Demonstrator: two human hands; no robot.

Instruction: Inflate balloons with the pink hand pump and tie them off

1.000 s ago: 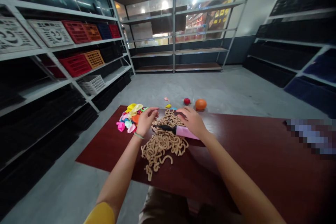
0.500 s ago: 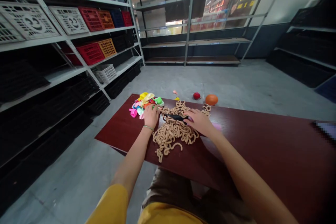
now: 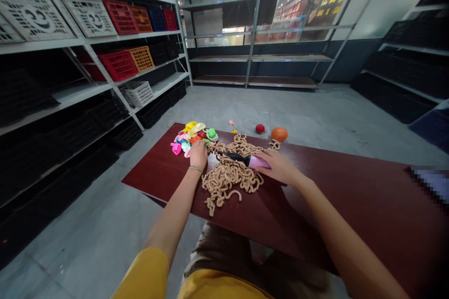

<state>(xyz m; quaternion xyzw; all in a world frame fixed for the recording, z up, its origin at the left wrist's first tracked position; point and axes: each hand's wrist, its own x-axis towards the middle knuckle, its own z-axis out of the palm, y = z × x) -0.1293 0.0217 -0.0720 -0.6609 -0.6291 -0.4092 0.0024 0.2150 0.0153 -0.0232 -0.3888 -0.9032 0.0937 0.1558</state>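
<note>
- Currently right hand [image 3: 278,169] has fingers clenched around pink-handled tool [image 3: 259,162], lying over tan coils [image 3: 231,180] near table [image 3: 154,173] far edge.
- Tool looks light, stiff; best held by handle.
- Left hand [image 3: 198,156] curled beside balloons [image 3: 185,140]; holding anything? Cannot tell.

Right hand [image 3: 278,168] is resting on a pink-and-black pump [image 3: 259,162], its black tip over a tangled tan pile [image 3: 228,180] on the table [image 3: 157,173], with the left hand [image 3: 198,155] right beside a heap of colorful balloons [image 3: 189,138].

A pixelated patch [image 3: 430,184] is unreadable; the right hand [image 3: 278,168] partly hides the pink tool [image 3: 258,162].
</note>
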